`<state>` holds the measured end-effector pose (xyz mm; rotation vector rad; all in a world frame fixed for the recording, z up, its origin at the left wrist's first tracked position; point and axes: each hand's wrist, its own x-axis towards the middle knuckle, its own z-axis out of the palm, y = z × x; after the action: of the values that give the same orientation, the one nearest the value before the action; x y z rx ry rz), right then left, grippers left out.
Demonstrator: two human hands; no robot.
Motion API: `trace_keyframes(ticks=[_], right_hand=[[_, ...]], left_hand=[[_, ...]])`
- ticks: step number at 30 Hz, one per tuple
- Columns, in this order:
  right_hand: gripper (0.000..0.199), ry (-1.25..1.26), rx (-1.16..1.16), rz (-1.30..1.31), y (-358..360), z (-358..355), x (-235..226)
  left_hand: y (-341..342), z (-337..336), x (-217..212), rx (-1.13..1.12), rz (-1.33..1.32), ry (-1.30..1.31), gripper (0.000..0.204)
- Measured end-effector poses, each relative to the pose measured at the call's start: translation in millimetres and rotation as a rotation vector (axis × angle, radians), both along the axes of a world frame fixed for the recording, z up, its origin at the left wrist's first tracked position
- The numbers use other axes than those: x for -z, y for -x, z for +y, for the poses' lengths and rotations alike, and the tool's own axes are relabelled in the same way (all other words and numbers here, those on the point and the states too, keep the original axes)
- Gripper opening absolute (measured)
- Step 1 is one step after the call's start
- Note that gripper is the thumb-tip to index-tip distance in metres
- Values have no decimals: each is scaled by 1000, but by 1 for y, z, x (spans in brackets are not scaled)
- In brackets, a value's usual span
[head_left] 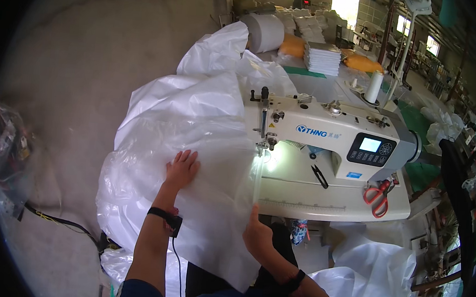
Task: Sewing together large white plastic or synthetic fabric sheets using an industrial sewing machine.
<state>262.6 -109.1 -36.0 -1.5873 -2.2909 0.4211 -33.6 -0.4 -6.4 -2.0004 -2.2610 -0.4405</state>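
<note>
On the sewing table [322, 201] before us, we keep a large sheet of clear plastic film [205, 146] spread from the needle area of the white sewing machine [327, 135] out over the left edge, where it billows toward the floor. Our left hand [182, 168] lies flat on the film with fingers spread wide, pressing rather than gripping, while our right hand [256, 233] pinches the film's near edge just below the needle, fingers closed on it. Red-handled scissors [379, 195] rest well apart at the table's right end.
</note>
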Motion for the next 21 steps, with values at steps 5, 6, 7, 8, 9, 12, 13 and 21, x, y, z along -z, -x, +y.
trace_keyframes(ticks=[5,6,7,8,9,12,13,21], right_hand=[[68,-193,-16,-81,6,25,-15],[68,-192,-13,-81,7,31,-14],[66,-194,-8,-104,8,37,-13],[63,-195,-3,-128,9,41,-13],[63,-197,-3,-127,10,46,-15],[57,-122,-26,-149,18,57,-29],[55,-73,6,-93,16,65,-28],[44,100,76,112,2,68,-25]], left_hand=[[1,30,-6,2,-5,66,49],[1,35,-6,0,13,86,50],[1,40,-6,-4,32,105,51],[3,43,-6,-4,33,104,51],[4,47,-7,-6,43,124,51],[14,53,-7,-14,77,165,51],[10,60,-7,9,93,187,50],[-79,-13,-43,548,139,-46,42]])
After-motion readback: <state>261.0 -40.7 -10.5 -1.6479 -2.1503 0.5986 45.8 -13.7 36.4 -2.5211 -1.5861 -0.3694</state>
